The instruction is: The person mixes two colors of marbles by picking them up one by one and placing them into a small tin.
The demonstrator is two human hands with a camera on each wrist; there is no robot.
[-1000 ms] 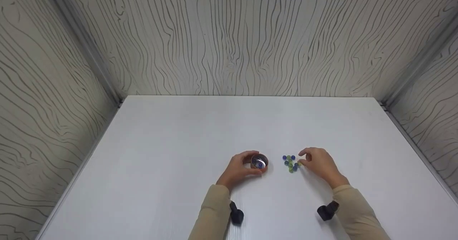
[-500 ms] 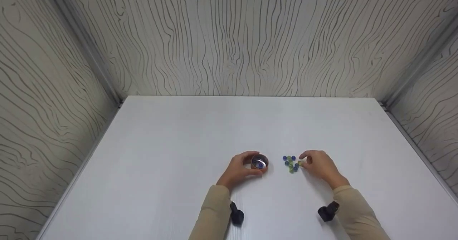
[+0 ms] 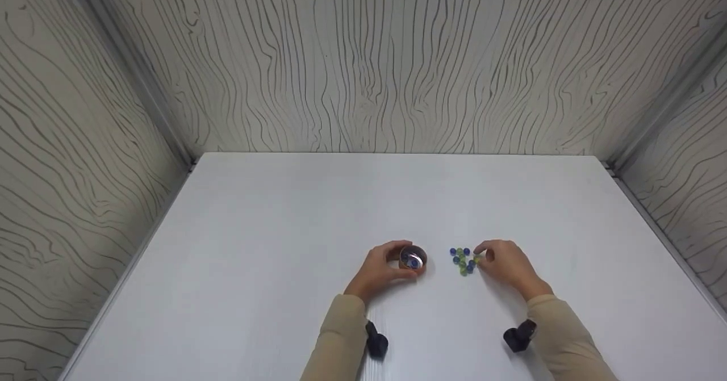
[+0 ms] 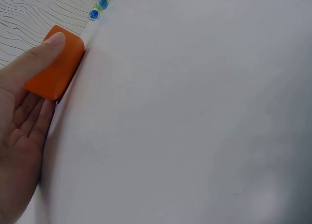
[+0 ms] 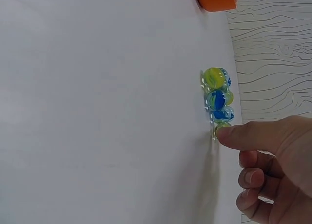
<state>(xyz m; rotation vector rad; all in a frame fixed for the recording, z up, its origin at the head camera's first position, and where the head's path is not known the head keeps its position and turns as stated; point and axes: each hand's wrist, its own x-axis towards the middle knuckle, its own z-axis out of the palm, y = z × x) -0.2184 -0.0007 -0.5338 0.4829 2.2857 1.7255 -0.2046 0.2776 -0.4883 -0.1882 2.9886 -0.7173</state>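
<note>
In the head view my left hand [image 3: 379, 267] grips a small cup [image 3: 423, 251] from its left side; a few blue marbles [image 3: 414, 263] show inside. The cup's orange wall [image 4: 67, 68] is plain in the left wrist view, with the thumb across it. To the cup's right lies a cluster of blue and yellow-green glass marbles [image 3: 463, 260]. My right hand [image 3: 507, 263] is at the cluster's right end, its thumb and index finger around a yellow-green marble [image 5: 222, 128]. From the right wrist, the thumb covers part of that marble, hiding the index finger.
Both hands are over a white table [image 3: 272, 227]. A wood-grain patterned wall [image 3: 363, 68] rises behind its far edge, with similar side panels. A black wrist camera [image 3: 376, 344] is on the left sleeve and another [image 3: 518, 338] on the right.
The right index finger has come down a little toward the thumb at the yellow-green marble. The left hand, the cup and the cluster have stayed about where they were.
</note>
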